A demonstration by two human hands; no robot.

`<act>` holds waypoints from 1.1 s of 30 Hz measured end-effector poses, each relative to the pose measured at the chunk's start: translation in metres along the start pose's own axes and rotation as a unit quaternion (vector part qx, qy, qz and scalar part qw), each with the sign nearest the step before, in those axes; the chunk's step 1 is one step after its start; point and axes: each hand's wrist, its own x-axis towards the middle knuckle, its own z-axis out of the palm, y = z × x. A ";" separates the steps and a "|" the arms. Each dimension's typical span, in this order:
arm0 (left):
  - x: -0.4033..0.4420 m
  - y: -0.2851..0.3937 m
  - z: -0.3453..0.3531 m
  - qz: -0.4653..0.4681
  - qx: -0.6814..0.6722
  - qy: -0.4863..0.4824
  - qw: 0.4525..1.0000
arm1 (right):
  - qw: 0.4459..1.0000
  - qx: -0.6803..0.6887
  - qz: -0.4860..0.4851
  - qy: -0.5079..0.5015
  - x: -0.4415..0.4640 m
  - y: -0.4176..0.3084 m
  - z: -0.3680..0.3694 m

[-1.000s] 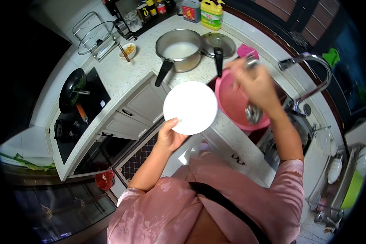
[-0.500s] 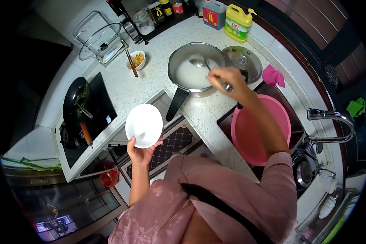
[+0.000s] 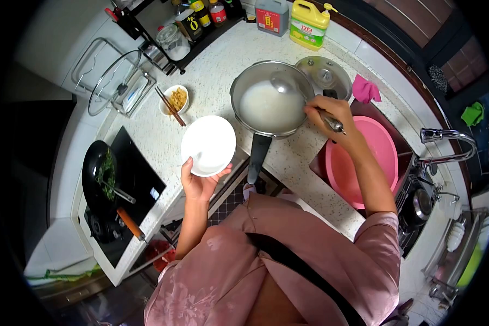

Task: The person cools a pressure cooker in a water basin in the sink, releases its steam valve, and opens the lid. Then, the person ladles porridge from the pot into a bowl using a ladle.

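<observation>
My left hand holds a white bowl by its lower edge, tilted so that its inside faces up toward me. In my right hand is the handle of a metal ladle, whose head is over the inside of a steel pot. Whitish liquid lies in the pot. The pot's black handle points toward me, to the right of the bowl. Behind my right hand rests the steel lid.
A pink basin sits in the sink below the faucet. On the counter are a small bowl of yellowish food with chopsticks, a pink cloth and a yellow bottle. A wok with greens stands on the stove.
My right hand has carried the ladle from over the pink basin to the pot. The bowl in my left hand went left and down, then up nearer the pot. The camera view has shifted.
</observation>
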 end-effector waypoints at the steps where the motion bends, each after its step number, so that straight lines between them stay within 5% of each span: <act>1: 0.005 0.006 -0.004 -0.007 0.004 -0.014 1.000 | 0.999 0.007 0.036 0.007 0.001 0.002 0.009; 7: 0.026 0.026 -0.021 -0.022 0.038 0.000 0.999 | 0.992 0.086 0.042 -0.078 0.008 -0.020 0.031; 11: 0.034 0.025 -0.022 -0.028 0.023 0.000 0.999 | 0.999 0.034 -0.016 -0.024 0.016 -0.016 0.013; 15: 0.036 0.014 -0.015 -0.020 0.018 0.018 0.999 | 0.996 0.029 0.076 0.028 0.013 0.008 0.010; 18: 0.038 0.013 -0.014 -0.013 0.044 0.060 0.997 | 0.937 0.217 0.267 0.066 -0.003 0.021 0.022; 22: 0.038 0.014 -0.019 -0.028 0.067 0.074 0.995 | 0.880 0.310 0.335 0.129 -0.021 0.033 0.043; 27: 0.036 0.014 -0.011 -0.046 0.092 0.047 0.994 | 0.834 0.377 0.360 0.182 -0.031 0.029 0.062; 29: 0.039 0.017 -0.007 -0.049 0.101 0.035 0.993 | 0.770 0.440 0.383 0.258 -0.033 0.028 0.058; 33: 0.045 0.023 0.000 -0.035 0.124 0.035 0.991 | 0.793 0.418 0.355 0.265 -0.039 0.023 0.040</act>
